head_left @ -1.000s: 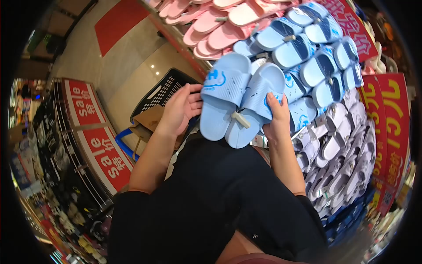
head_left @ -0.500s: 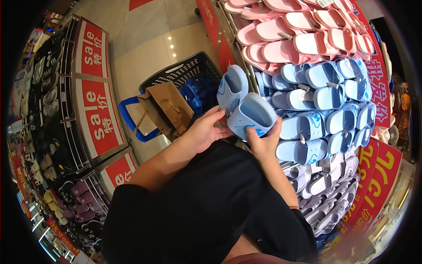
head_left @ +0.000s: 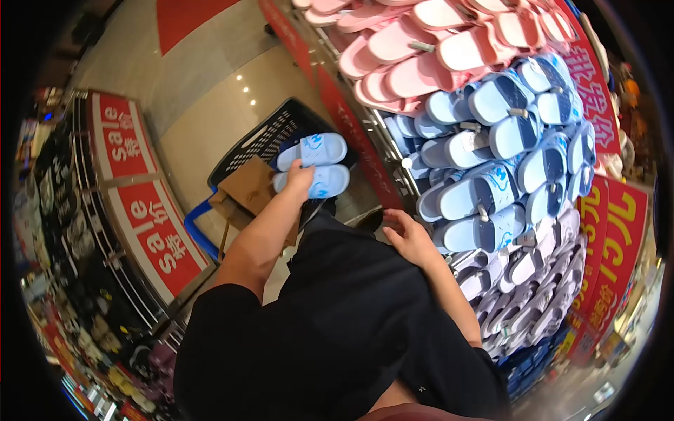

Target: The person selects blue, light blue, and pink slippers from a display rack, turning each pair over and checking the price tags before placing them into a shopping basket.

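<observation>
A pair of light blue slippers [head_left: 328, 181] with blue markings on the straps is in my left hand [head_left: 300, 182], its fingers closed at their inner edges. They are over the dark shopping basket [head_left: 242, 152]; whether they rest on anything inside is hidden. Beside my left wrist, a brown paper bag [head_left: 240, 189] sticks up out of the basket. My right hand [head_left: 409, 237] holds nothing, its fingers spread, close to the rack's row of light blue slippers [head_left: 467, 196].
Pink slippers [head_left: 404, 45] hang farther along the rack, grey-lilac ones [head_left: 537, 288] nearer me. Left stands another shoe rack with red sale signs [head_left: 121, 137]. The basket's blue handle [head_left: 201, 235] juts out toward it. Red price signs [head_left: 611, 259] stand at the right.
The slippers have moved left from between both hands to over the basket, held by my left hand alone. My right hand has let go. The view has shifted.
</observation>
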Tool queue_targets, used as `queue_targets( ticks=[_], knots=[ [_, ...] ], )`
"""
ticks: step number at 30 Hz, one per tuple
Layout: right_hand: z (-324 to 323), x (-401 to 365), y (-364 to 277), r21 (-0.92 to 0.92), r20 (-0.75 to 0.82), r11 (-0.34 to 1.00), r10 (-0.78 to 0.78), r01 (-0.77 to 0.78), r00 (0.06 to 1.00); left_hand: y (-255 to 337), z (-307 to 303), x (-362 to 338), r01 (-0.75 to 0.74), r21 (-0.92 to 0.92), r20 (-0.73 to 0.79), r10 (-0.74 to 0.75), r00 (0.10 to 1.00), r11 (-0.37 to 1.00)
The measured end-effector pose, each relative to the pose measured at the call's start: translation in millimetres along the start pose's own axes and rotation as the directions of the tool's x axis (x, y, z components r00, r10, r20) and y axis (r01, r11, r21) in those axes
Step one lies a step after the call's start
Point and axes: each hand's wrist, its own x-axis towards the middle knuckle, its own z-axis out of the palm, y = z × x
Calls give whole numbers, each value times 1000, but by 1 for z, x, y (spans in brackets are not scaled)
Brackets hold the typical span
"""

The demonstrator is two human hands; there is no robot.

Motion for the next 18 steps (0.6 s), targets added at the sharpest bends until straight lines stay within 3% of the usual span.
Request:
queue_targets(
  ticks=[1,3,5,7,9,11,13,15,17,18],
  knots=[
    [-3,-5,2,32,-13,998,46,-46,999,-31,-7,45,-95,205,-39,106,994,974],
    [-4,-18,8,118,-89,990,84,-73,992,-34,-19,73,-129,431,66,112,992,893],
    [-5,-31,15,194,-198,979,103,-64,975,-34,-25,88,-198,535,89,178,980,821],
    [-8,-47,11,215,-257,974,125,-69,958,-36,-30,112,-214,538,137,166,977,815],
    [-10,-65,4,227,-315,972,130,-59,940,-6,-24,96,-162,699,134,96,986,696],
    [-9,-79,10,303,-362,953,139,-25,922,-20,-23,126,-166,873,-20,374,927,458],
    [-14,-94,4,361,-384,933,157,-9,910,-15,-15,118,-171,794,32,241,970,583],
    [-25,-109,0,383,-453,922,138,53,881,-25,-12,124,-260,773,188,182,965,579],
    [-42,-124,5,401,-532,907,115,130,839,-31,2,107,-203,744,214,60,975,637],
    [-57,-130,5,337,-638,926,92,169,765,-40,5,100,-207,708,265,18,964,675]
  ],
)
